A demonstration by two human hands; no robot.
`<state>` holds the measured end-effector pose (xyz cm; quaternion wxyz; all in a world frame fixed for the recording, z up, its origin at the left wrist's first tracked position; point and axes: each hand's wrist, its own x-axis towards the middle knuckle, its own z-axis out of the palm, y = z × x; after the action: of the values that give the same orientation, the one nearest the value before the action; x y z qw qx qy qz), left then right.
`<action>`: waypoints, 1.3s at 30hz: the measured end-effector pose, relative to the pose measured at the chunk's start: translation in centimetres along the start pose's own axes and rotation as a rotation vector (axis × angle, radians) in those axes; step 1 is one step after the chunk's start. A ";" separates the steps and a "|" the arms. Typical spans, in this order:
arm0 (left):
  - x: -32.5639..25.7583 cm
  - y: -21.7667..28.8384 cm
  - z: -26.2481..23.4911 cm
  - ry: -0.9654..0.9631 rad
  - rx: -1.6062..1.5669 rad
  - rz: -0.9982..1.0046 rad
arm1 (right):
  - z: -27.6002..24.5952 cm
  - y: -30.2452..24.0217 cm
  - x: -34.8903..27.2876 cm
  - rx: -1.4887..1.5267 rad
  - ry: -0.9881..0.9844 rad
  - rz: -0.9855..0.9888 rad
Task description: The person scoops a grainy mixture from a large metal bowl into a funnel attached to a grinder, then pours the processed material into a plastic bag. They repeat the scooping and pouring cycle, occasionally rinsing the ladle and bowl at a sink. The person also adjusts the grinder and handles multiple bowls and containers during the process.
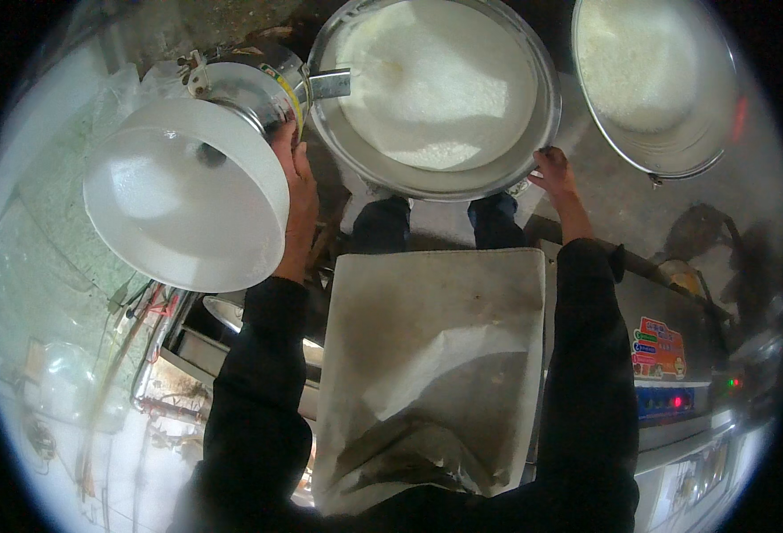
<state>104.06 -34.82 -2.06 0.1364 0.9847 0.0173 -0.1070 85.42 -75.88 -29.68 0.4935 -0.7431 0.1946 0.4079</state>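
A large metal basin [550, 107] holds white, foamy liquid [436, 84] ahead of me. My right hand [559, 176] has its fingers closed on the basin's near right rim. To the left stands a machine with a metal body [271, 99] and a wide white hopper [187, 200] on top. From that body a metal spout [329, 83] reaches over the basin's left edge. My left hand [298, 200] lies along the machine's side, fingers stretched against the metal; the hopper's rim hides part of the hand.
At the far right is a second metal container [649, 151] with pale contents. A grey appliance with a blue panel [663, 402] and red light stands right of my arm. Clear plastic sheeting [63, 231] covers the left side. My apron [436, 329] hangs below.
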 end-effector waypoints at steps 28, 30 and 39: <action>-0.3 1.2 -0.4 0.031 0.113 0.051 | -0.4 1.5 -0.7 0.116 -0.048 -0.014; -0.3 1.3 -0.3 0.038 0.125 0.052 | -0.7 0.1 -1.2 0.232 -0.026 0.147; -0.3 2.6 -0.9 -0.003 0.124 0.100 | -1.8 -4.5 -2.6 0.466 -0.026 0.258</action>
<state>104.09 -37.04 -0.50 0.0804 0.9907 -0.0386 -0.1024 87.77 -75.78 -24.68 0.5975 -0.5733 0.3701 0.4211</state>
